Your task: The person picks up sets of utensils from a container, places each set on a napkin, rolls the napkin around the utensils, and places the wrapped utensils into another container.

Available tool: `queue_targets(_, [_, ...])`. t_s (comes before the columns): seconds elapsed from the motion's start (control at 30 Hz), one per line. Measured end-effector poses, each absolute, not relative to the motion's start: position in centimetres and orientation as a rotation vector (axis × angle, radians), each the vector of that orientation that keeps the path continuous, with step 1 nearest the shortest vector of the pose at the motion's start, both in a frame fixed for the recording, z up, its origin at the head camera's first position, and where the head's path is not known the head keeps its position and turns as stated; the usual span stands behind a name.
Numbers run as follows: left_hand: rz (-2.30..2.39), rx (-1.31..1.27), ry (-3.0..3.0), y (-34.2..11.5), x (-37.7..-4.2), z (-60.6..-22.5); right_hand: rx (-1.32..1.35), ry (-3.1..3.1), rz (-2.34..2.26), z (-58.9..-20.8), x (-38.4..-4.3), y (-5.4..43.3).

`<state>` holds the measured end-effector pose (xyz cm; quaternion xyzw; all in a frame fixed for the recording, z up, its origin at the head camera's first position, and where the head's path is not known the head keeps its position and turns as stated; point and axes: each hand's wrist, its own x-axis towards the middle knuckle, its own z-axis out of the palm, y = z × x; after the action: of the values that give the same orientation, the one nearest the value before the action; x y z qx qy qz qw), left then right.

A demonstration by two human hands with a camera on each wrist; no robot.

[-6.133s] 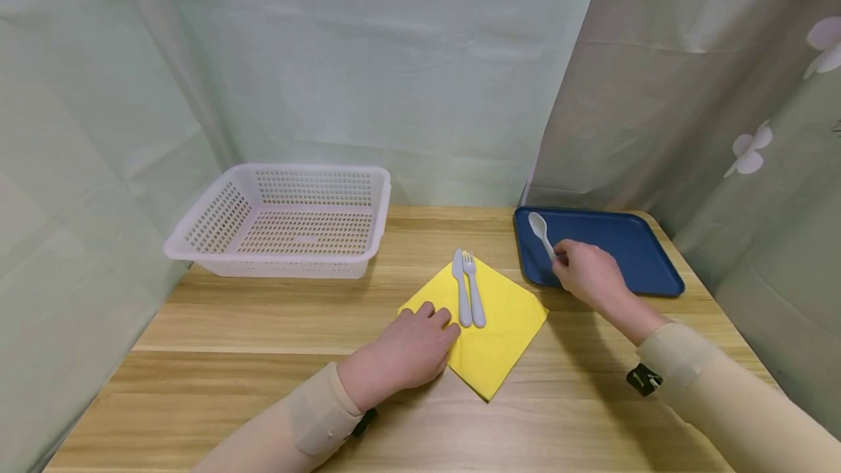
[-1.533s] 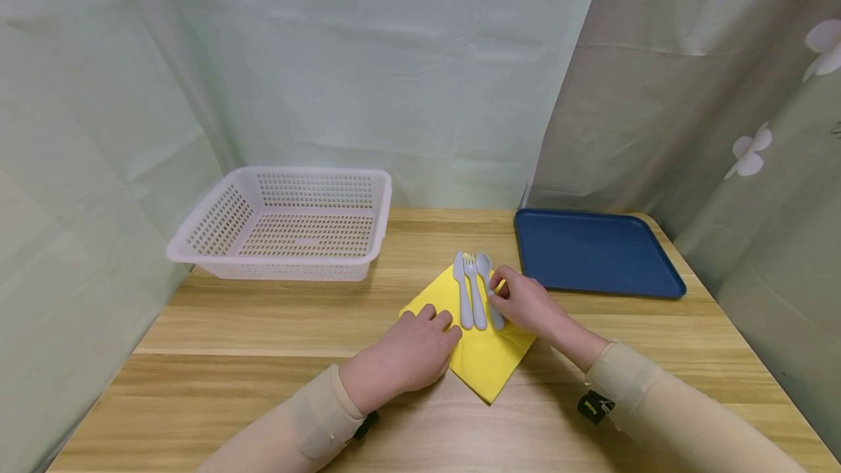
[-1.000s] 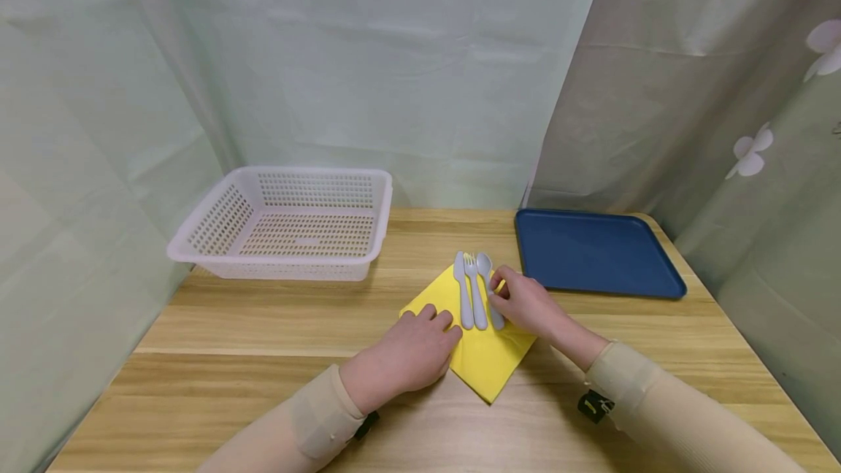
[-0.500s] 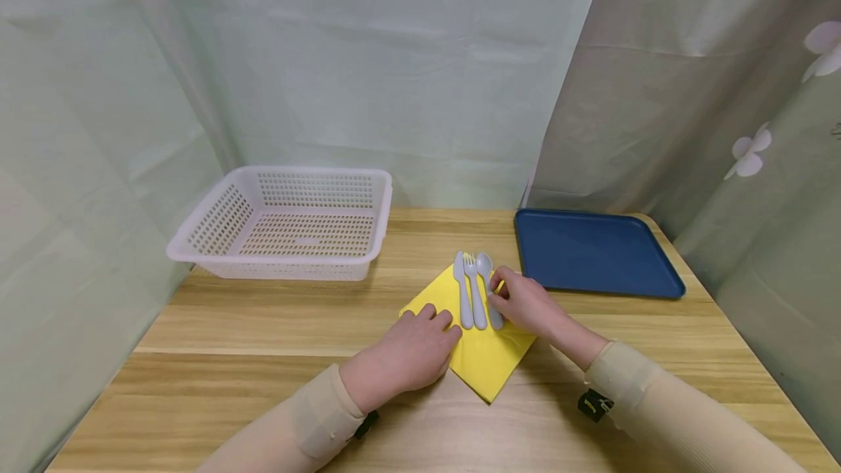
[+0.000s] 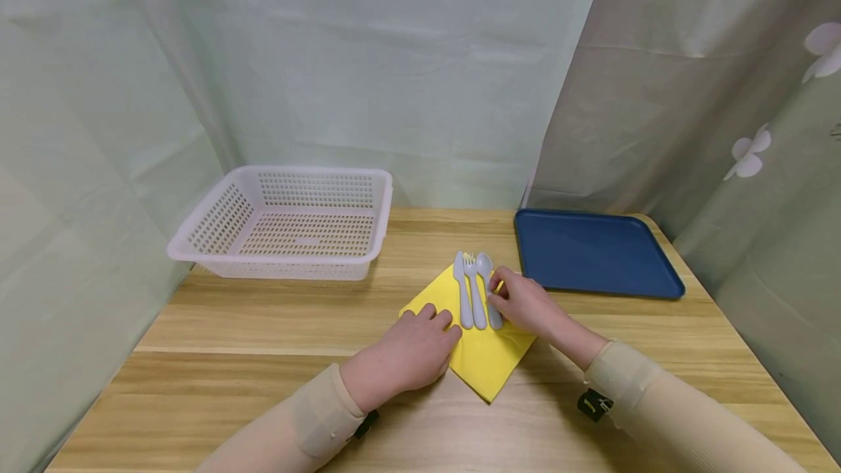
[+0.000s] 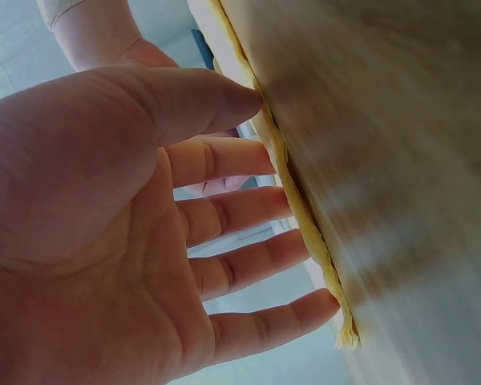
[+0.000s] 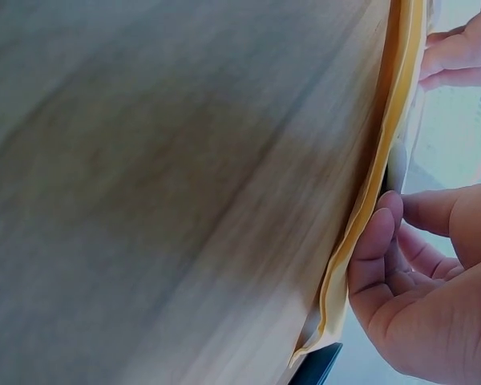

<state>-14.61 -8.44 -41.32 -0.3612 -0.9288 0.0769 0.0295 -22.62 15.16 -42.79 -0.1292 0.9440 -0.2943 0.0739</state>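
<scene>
A yellow napkin [image 5: 482,365] lies with one corner toward the person. On it, side by side, are a grey knife [image 5: 463,298], a grey fork [image 5: 476,299] and a grey spoon [image 5: 485,266] at the right. My right hand [image 5: 522,303] pinches the spoon's handle between thumb and fingers, covering part of it. In the right wrist view the fingertips [image 7: 390,208] are down at the napkin's surface. My left hand [image 5: 410,349] rests on the napkin's left side. The left wrist view shows its fingers [image 6: 240,212] spread, their tips touching the cloth near its edge.
A white perforated basket [image 5: 296,270] stands at the back left of the wooden table [image 5: 263,385]. A dark blue tray [image 5: 598,250] lies at the back right, close beyond the right hand. Pale curtains [image 5: 394,79] enclose the table's back and sides.
Earlier my right hand held the spoon over the blue tray; it has since brought it left onto the napkin, right of the fork. Over the last second and a half both hands stay nearly still.
</scene>
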Motion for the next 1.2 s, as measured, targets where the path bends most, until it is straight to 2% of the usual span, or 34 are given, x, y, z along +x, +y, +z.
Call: queue_targets(1.2, [0.246,-1.122,-2.856,-8.5,-14.68,-41.55,-0.382,2.886,-0.888,-42.9,-21.83,15.66])
